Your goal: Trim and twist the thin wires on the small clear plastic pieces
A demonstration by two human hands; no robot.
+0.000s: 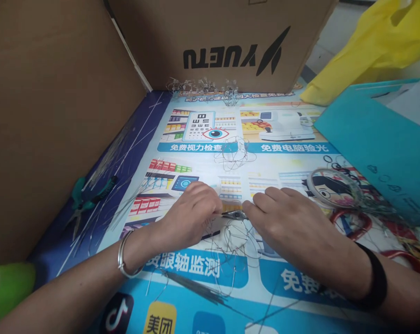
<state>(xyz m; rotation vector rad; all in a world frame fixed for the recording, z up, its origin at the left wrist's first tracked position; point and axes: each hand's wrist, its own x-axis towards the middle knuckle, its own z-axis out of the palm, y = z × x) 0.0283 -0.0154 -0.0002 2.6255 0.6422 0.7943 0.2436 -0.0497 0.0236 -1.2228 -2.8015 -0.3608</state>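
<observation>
My left hand is closed round small dark pliers, whose jaws stick out to the right. My right hand meets those jaws with its fingers pinched on thin wire that loops down below both hands. A silver bangle is on my left wrist and a black band on my right. Both hands rest on a printed blue poster that covers the table.
A tangle of bent wire lies beyond my hands. Straight wires and green-handled pliers lie at left. Cardboard boxes wall the back and left. A teal folder, a tape roll, red-handled tools and a yellow bag are at right.
</observation>
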